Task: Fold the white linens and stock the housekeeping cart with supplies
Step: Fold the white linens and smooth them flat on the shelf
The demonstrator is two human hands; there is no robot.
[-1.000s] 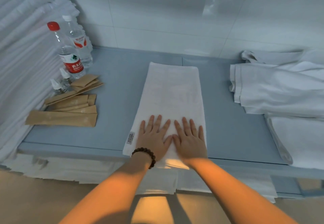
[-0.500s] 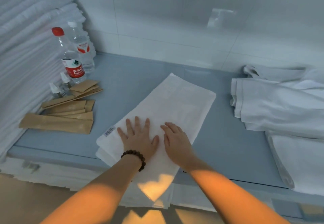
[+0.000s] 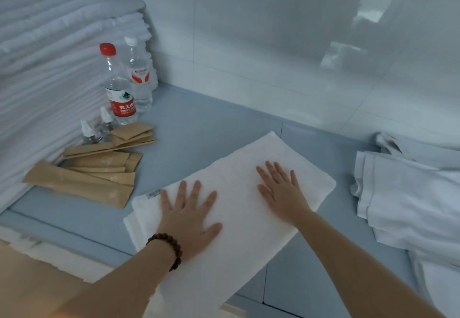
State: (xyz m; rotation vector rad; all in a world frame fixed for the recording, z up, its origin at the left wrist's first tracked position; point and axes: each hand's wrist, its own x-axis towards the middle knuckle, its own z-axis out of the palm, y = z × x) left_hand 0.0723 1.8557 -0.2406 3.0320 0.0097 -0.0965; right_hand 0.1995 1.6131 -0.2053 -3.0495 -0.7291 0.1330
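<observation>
A folded white towel (image 3: 239, 176) lies slanted across the blue-grey shelf top (image 3: 199, 123), its near end hanging past the front edge. My left hand (image 3: 191, 213), a bead bracelet on its wrist, presses flat on the towel's left part with fingers spread. My right hand (image 3: 281, 188) lies flat on the towel's right part, fingers straight. Neither hand grips anything.
A tall stack of folded white linens (image 3: 49, 73) fills the left. Two water bottles (image 3: 120, 88), two small dropper bottles (image 3: 89, 131) and several brown paper sachets (image 3: 94, 171) sit at the left. Loose white linens (image 3: 408, 193) lie at the right. A tiled wall (image 3: 273, 44) stands behind.
The towel has turned from lengthwise to slanted across the shelf. My hands, side by side at its near end before, have spread apart over it.
</observation>
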